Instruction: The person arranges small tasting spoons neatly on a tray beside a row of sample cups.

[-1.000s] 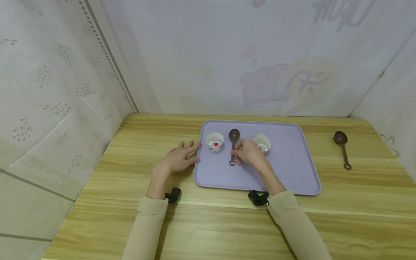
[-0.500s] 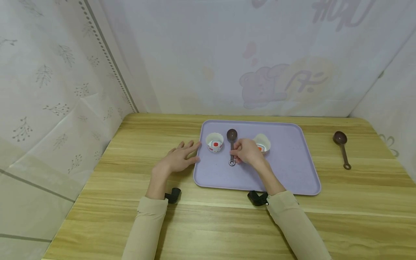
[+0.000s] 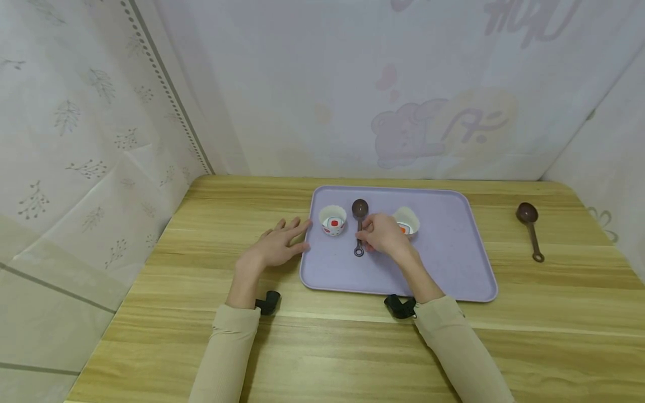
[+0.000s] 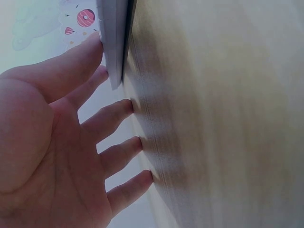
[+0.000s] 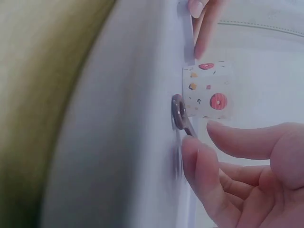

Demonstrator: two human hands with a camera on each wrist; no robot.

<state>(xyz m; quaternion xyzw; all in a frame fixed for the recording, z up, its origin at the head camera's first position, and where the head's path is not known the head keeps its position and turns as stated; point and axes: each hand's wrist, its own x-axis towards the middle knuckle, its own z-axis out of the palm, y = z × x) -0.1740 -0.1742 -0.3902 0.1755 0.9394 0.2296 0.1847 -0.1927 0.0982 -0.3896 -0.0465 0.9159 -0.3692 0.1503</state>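
My right hand (image 3: 385, 235) is over the lilac tray (image 3: 448, 268), thumb and fingertips curled at the handle of a brown measuring spoon (image 3: 360, 209). The spoon lies on the tray, bowl away from me, its ringed handle end toward me. To its left stands a white paper baking cup (image 3: 332, 221) with a donut print and a red mark inside. A second cup (image 3: 407, 217), with an orange mark inside, stands to the right, partly hidden by my right hand. My left hand (image 3: 277, 243) has its fingers spread at the tray's left edge, fingertips on the table.
Another brown measuring spoon (image 3: 528, 215) lies on the wooden table (image 3: 322, 358) right of the tray. Printed cloth (image 3: 302, 101) rises behind the table's back edge and along the sides. A black wrist camera (image 3: 400, 307) hangs near the tray's front edge.
The measuring spoon at my right hand has shifted slightly left, its bowl turning a little so it lies straighter. My right hand moved only slightly with it; my left hand stayed still.
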